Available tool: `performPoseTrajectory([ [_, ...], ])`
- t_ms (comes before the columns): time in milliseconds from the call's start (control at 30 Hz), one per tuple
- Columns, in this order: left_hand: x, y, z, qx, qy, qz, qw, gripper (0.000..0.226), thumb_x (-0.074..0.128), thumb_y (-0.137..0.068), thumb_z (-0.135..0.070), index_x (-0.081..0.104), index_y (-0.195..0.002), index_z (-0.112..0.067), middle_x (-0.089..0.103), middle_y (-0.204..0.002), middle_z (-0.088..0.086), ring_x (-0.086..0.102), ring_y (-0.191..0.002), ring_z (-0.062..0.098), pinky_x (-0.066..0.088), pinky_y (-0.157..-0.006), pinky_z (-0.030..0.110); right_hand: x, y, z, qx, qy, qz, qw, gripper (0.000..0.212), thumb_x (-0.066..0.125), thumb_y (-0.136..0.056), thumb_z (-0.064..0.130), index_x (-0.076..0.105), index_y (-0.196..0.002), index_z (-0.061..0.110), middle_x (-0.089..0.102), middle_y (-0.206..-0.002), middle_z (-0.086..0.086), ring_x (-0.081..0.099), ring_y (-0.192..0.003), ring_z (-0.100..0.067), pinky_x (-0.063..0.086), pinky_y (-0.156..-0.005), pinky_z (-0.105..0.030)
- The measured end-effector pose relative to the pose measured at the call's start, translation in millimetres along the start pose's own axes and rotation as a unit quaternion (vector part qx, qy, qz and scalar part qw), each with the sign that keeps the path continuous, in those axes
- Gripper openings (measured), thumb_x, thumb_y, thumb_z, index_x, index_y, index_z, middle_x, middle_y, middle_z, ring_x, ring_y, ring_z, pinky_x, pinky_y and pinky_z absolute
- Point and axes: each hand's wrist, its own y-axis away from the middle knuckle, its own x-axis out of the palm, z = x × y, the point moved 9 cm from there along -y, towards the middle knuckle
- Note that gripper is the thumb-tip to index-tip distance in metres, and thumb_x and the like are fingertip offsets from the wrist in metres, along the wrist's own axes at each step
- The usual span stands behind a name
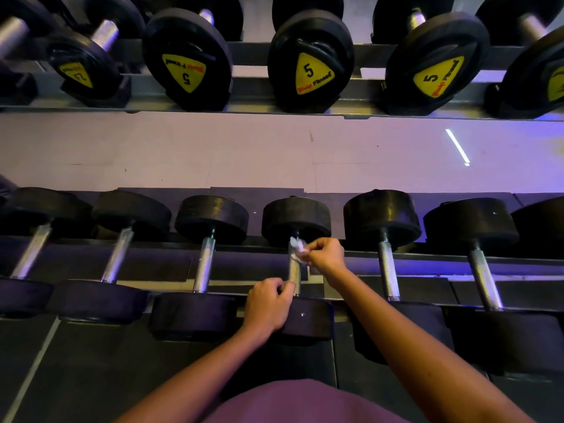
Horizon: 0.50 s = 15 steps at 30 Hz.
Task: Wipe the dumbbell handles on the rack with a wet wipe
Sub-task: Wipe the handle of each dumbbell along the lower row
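Observation:
A row of black dumbbells with knurled steel handles lies on the near rack (427,265). On the middle dumbbell, the handle (294,271) is bare steel between my two hands. My right hand (325,254) pinches a small crumpled white wet wipe (297,248) against the far end of that handle, close to the far head (296,219). My left hand (268,303) grips the near end of the same handle, beside the near head (308,320).
Neighbouring handles stand close on both sides, one on the left (204,264) and one on the right (388,270). A lower shelf (259,99) further off holds round black dumbbells with yellow "5" labels. Pale floor shows between the two shelves.

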Motion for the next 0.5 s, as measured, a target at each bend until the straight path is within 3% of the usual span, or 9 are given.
performPoseTrajectory([
  [100,-1,-1,1,0.000,0.001,-0.004,1.000,0.041,0.051,-0.092,-0.039,0.055,-0.059,-0.016,0.053,-0.057,-0.005,0.054,-0.063,0.016,0.034,-0.055,0.031,7,20,-13,-0.004,0.046,0.043,0.998,0.021,0.084,-0.069,0.007,0.065,-0.061,0.014,0.070,-0.073,-0.004,0.069,-0.078,-0.017,0.059,-0.079,-0.042],
  [200,-1,0,0,0.002,-0.006,-0.006,1.000,0.039,0.051,-0.092,-0.039,0.058,-0.061,-0.016,0.054,-0.060,-0.005,0.053,-0.066,0.019,0.032,-0.057,0.031,13,43,-21,-0.021,0.093,0.068,0.993,0.020,0.085,-0.067,0.020,0.069,-0.065,0.008,0.072,-0.074,-0.007,0.071,-0.077,-0.019,0.060,-0.075,-0.040],
  [300,-2,0,-1,0.005,-0.009,-0.009,1.000,0.041,0.050,-0.093,-0.039,0.055,-0.058,-0.017,0.051,-0.058,-0.006,0.050,-0.063,0.016,0.029,-0.056,0.031,10,49,-12,-0.039,0.129,0.026,0.991,0.033,0.083,-0.068,0.033,0.070,-0.069,0.002,0.071,-0.075,-0.013,0.069,-0.074,-0.020,0.059,-0.075,-0.040],
  [433,-2,1,-3,0.015,-0.006,-0.004,1.000,0.046,0.047,-0.096,-0.039,0.046,-0.054,-0.020,0.048,-0.055,-0.007,0.046,-0.055,0.005,0.025,-0.050,0.028,13,30,30,-0.112,0.149,-0.049,0.981,0.004,0.073,-0.081,0.016,0.070,-0.079,0.015,0.068,-0.090,-0.006,0.066,-0.085,-0.017,0.058,-0.080,-0.034],
  [500,-3,2,-3,0.019,0.003,-0.007,1.000,0.047,0.043,-0.098,-0.039,0.049,-0.055,-0.020,0.050,-0.056,-0.006,0.046,-0.056,0.005,0.026,-0.052,0.030,20,18,42,-0.132,0.170,-0.051,0.975,0.005,0.073,-0.081,0.013,0.071,-0.084,0.016,0.068,-0.094,-0.004,0.065,-0.086,-0.017,0.057,-0.081,-0.034],
])
